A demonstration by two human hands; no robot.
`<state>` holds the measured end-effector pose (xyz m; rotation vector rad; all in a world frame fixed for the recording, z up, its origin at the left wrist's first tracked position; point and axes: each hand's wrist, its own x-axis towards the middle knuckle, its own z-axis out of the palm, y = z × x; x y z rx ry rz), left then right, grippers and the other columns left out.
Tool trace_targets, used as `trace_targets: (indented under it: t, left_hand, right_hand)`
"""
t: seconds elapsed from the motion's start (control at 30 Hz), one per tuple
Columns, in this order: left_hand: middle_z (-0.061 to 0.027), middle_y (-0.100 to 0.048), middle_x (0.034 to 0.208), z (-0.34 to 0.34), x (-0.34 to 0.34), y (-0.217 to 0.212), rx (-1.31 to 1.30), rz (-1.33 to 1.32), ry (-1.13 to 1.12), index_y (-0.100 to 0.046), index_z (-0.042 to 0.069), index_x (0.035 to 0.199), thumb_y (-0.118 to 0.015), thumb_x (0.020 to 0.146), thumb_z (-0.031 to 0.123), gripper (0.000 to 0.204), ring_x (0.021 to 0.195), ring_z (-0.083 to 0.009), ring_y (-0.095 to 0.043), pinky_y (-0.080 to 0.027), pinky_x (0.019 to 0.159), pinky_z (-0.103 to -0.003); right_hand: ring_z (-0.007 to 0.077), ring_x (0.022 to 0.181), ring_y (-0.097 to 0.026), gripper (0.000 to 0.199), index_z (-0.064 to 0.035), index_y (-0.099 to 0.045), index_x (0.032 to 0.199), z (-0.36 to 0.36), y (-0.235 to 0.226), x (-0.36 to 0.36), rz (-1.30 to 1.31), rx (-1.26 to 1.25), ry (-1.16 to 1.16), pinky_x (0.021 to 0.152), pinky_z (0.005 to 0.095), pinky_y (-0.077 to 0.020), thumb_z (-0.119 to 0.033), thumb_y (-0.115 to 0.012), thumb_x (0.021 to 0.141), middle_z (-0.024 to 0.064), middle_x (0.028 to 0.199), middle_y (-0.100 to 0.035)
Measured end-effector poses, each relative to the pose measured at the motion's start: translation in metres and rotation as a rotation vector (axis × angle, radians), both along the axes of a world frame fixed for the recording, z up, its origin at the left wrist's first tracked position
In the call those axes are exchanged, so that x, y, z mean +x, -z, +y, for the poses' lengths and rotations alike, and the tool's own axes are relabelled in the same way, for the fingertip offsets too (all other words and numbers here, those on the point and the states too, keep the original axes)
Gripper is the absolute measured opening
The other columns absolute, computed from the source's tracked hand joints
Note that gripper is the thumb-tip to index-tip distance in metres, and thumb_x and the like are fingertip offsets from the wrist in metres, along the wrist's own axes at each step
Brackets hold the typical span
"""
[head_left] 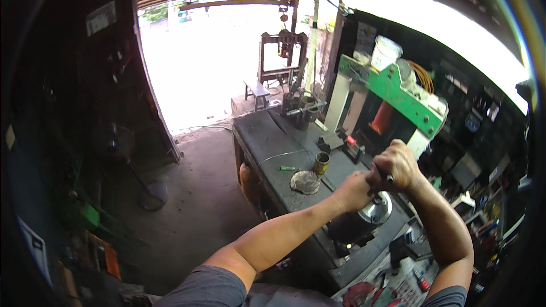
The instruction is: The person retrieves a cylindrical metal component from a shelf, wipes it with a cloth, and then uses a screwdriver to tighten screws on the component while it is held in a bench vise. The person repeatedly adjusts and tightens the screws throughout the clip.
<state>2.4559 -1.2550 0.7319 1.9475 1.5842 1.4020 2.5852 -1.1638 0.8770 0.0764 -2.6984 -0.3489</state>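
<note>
My right hand (396,164) is closed in a fist around a dark rod-like handle (389,179), whose blunt end pokes out below the fingers. Right beside it, touching or nearly so, my left hand (357,190) is closed too; what its fingers grip is hidden. Both hands are above a dark round housing (354,226) with a shiny metal top (377,209), standing on the black workbench (267,142). Whether the handle joins that metal top cannot be seen, as my hands cover the spot.
On the bench lie a pale flat lump (305,182), an open can (321,163) and a small green object (287,168). A green press frame (392,88) rises behind. Tools and red cloth (364,294) crowd the near right. A pedestal fan (152,195) stands left.
</note>
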Motion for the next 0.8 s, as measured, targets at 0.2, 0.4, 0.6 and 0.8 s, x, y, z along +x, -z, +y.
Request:
trace_targets:
  t: [0.2, 0.4, 0.6, 0.8]
  left_hand:
    - [-0.0213, -0.076, 0.104, 0.002, -0.014, -0.004, -0.064, -0.061, 0.13, -0.073, 0.003, 0.11, -0.07, 0.091, 0.008, 0.02, 0.099, -0.0411, -0.073, -0.058, 0.089, -0.049]
    - [-0.0002, -0.073, 0.101, 0.013, -0.018, -0.008, -0.286, -0.527, 0.447, -0.074, 0.002, 0.111, -0.06, 0.117, 0.017, 0.021, 0.088, -0.0096, -0.067, -0.056, 0.08, -0.032]
    - [-0.0088, -0.077, 0.114, 0.012, -0.021, -0.005, -0.302, -0.596, 0.483, -0.073, -0.001, 0.124, -0.055, 0.111, 0.001, 0.023, 0.102, -0.0155, -0.075, -0.062, 0.092, -0.034]
    - [-0.0058, -0.078, 0.104, 0.0, -0.016, -0.013, -0.327, -0.622, 0.442, -0.078, -0.004, 0.114, -0.066, 0.105, 0.001, 0.016, 0.089, -0.0129, -0.073, -0.059, 0.078, -0.031]
  right_hand:
    - [0.038, 0.067, -0.067, 0.031, -0.0143, -0.066, 0.061, -0.003, -0.009, 0.005, -0.157, 0.031, 0.097, 0.071, 0.0489, -0.0485, -0.04, -0.076, 0.077, 0.0128, 0.061, -0.062]
    - [0.0375, 0.08, -0.071, 0.023, -0.0125, -0.071, 0.071, 0.0, -0.017, 0.01, -0.32, 0.008, 0.144, 0.082, 0.0499, -0.0522, -0.033, -0.077, 0.079, 0.0103, 0.072, -0.069]
    - [0.0325, 0.089, -0.076, 0.035, -0.016, -0.082, 0.08, -0.01, -0.013, 0.01, -0.354, 0.023, 0.287, 0.09, 0.0463, -0.0544, -0.05, -0.081, 0.085, 0.0094, 0.083, -0.078]
    - [0.0351, 0.082, -0.079, 0.039, -0.0115, -0.081, 0.075, -0.019, -0.011, 0.008, -0.309, -0.156, 0.291, 0.08, 0.0495, -0.0621, -0.05, -0.085, 0.083, 0.012, 0.082, -0.08]
